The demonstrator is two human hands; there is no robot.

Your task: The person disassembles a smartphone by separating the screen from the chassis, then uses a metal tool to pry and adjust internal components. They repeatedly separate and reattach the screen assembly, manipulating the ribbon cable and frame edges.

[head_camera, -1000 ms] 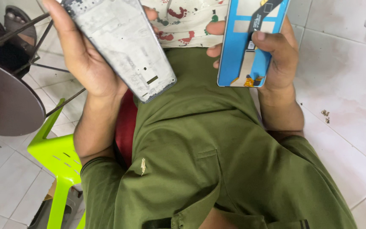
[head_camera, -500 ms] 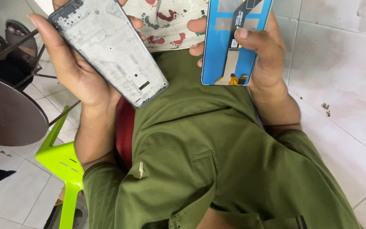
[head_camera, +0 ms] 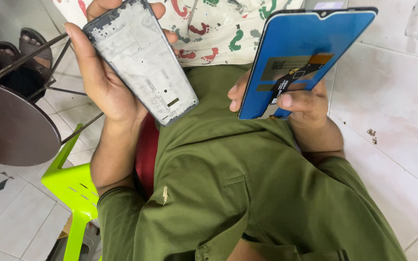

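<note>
1. Phone frame: grey, bare inside up, far left, cradled in left hand; fingers wrapped round edges, top cut off.
2. Blue screen panel: far right, w/ black flex cable, pinched by right hand; palm hidden behind.
3. Green chair near left, partly cut off.

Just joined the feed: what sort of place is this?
Probably an informal phone-repair spot on a tiled floor: left hand holds a bare phone frame, right hand a blue-backed screen panel.
</note>
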